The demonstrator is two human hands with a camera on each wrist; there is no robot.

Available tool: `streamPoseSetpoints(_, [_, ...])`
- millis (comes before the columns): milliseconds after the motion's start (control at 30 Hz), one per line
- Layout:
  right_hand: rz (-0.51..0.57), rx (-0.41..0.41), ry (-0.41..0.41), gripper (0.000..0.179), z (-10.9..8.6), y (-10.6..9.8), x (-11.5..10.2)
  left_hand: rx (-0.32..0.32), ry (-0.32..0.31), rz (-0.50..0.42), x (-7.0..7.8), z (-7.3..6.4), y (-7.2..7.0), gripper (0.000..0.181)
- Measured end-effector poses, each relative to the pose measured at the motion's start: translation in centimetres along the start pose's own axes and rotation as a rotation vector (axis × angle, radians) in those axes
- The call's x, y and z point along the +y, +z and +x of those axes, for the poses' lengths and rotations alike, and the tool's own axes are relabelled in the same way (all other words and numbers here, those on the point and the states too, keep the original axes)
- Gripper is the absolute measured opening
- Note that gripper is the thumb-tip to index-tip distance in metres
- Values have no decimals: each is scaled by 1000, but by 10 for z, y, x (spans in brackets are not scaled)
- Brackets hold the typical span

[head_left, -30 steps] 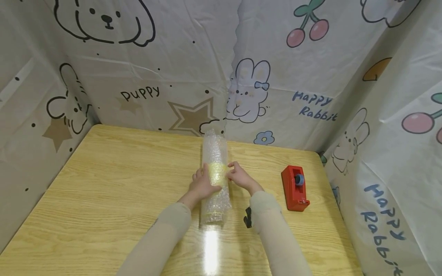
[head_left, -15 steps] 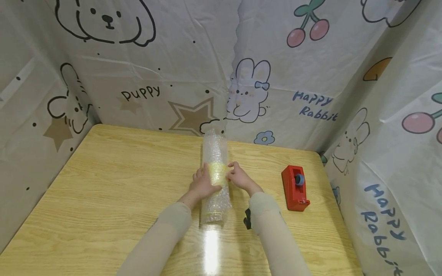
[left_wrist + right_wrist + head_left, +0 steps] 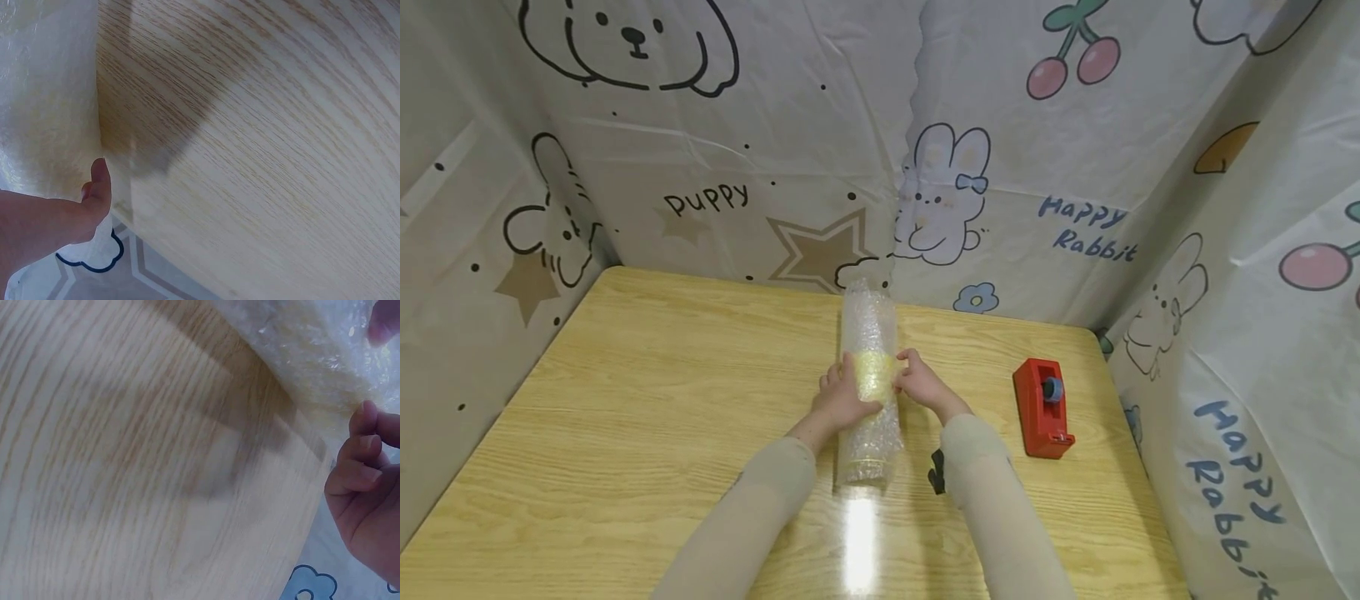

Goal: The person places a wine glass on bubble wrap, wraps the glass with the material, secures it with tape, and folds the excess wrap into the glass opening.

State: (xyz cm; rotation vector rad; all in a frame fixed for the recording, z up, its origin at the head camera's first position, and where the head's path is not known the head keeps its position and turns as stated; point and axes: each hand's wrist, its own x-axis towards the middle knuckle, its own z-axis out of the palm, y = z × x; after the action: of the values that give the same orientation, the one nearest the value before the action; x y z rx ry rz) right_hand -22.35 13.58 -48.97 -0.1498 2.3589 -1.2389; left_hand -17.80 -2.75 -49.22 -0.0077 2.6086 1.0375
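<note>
A long roll of bubble wrap (image 3: 870, 325) lies lengthwise on the wooden table, with a yellowish band across its middle and a thin yellow line near its close end. My left hand (image 3: 838, 400) holds it from the left, thumb across the top and fingers along the side. On the opposite side, my right hand (image 3: 923, 386) has its fingertips at the wrap's edge by the yellowish band. The right wrist view shows the right fingers (image 3: 359, 478) curled, with one fingertip against the bubble wrap. What the roll encloses is hidden.
A red tape dispenser (image 3: 1043, 408) with a small blue tape roll (image 3: 1052, 390) stands to the right. A small black object (image 3: 937, 472) shows beside the right sleeve. Printed cloth (image 3: 820, 108) hangs behind the wooden table (image 3: 700, 375) and at both sides.
Both hands keep their places on the bubble wrap roll. The head view has shifted very slightly; nothing else has visibly moved.
</note>
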Motion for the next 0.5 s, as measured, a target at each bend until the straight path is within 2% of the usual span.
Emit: streamPoseSetpoints(500, [-41,-17,65,59,2,-3,-9,-2,-2,-19,1,-3,-3,107])
